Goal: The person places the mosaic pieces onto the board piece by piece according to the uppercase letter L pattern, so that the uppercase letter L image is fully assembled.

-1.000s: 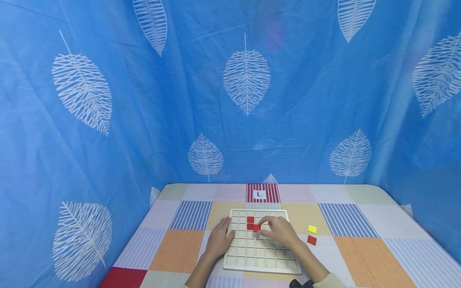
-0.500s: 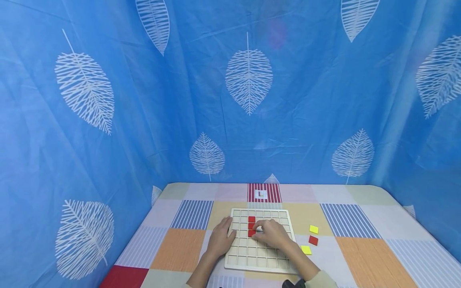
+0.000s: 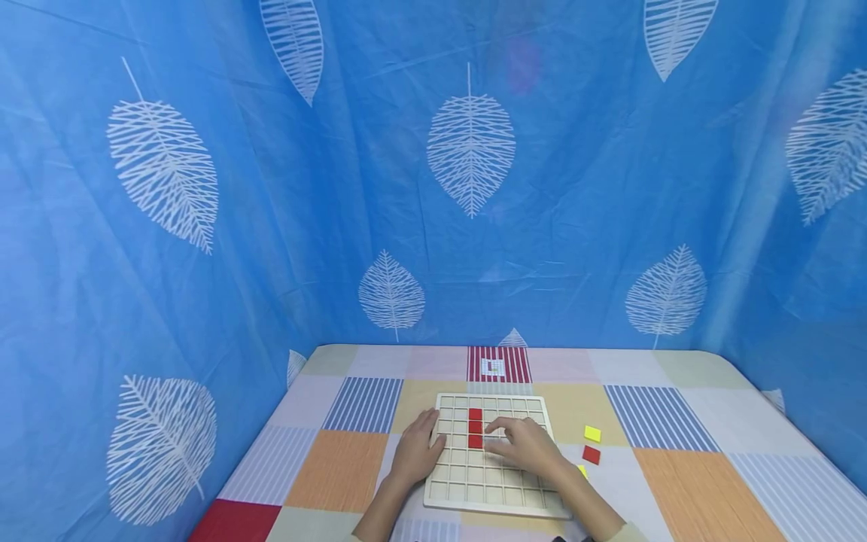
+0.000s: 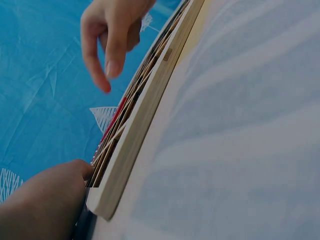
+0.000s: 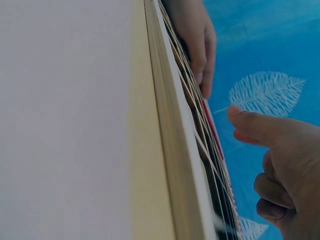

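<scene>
Right grip (image 3: pixel 530 444), narrowly parted, hovers and left grip (image 3: pixel 415 452) loosely touches the board (image 3: pixel 475 476), patchwork cloth (image 3: pixel 336 471) beneath, blue leafy curtain (image 3: pixel 562 196) around

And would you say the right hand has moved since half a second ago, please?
Yes: in the head view, the right hand has shifted right against the board, its fingers off the board's lowest red tile.
</scene>
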